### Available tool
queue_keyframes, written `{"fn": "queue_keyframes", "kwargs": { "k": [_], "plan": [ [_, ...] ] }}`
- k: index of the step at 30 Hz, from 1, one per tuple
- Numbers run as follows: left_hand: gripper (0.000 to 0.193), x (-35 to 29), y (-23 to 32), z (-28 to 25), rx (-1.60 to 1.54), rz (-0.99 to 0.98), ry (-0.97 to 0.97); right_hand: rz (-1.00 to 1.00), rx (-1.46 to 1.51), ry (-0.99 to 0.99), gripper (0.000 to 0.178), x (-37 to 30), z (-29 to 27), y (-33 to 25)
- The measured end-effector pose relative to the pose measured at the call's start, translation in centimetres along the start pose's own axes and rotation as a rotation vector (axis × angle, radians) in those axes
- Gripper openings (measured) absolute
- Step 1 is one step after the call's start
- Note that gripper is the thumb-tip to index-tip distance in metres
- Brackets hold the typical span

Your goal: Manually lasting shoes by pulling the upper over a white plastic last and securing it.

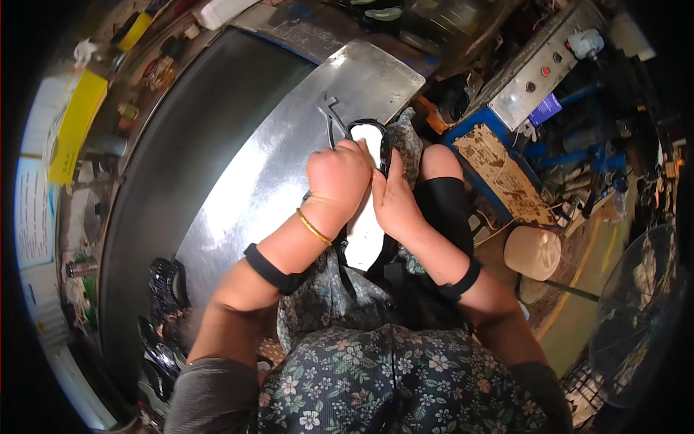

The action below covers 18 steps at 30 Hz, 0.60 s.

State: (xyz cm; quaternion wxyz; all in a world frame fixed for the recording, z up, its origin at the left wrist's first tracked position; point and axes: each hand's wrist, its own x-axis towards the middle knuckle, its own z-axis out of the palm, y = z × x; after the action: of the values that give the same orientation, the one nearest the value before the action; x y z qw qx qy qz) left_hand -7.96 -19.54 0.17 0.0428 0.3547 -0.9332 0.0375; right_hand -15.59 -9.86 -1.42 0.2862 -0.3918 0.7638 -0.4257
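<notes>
Over steel table [275, 166], both hands [340, 177] grip white sole [363, 231].

Uneven workshop lighting, strong glare at centre, heavy fisheye vignetting.

Light is falling from above and slightly behind, striking the tilted polished steel plate [289, 145] and producing washed-out white glare across its upper half. The white oblong sole piece with black rim [366, 210] is reading overexposed, its surface detail lost. The left hand [338, 177] and right hand [394, 202] are showing warm, saturated tones and casting soft shadows between them. Corners are fading to black; straight edges are bending toward the rim. The cluttered periphery, including the round wire fan guard [636, 318], is appearing dim and soft.
</notes>
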Motion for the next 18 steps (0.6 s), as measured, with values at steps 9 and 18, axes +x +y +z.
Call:
{"fn": "queue_keyframes", "kwargs": {
  "k": [9, 18],
  "plan": [
    [0.067, -2.8, -0.5, 6.7, -1.797, -0.468, -0.289, 0.083, 0.031, -0.117, 0.065, -1.2, -1.6, 2.9],
    [0.064, 5.6, 0.3, 1.3, -0.785, -0.347, -0.380, -0.176, -0.132, 0.063, 0.041, 10.1, -3.5, 4.0]
  ]
}}
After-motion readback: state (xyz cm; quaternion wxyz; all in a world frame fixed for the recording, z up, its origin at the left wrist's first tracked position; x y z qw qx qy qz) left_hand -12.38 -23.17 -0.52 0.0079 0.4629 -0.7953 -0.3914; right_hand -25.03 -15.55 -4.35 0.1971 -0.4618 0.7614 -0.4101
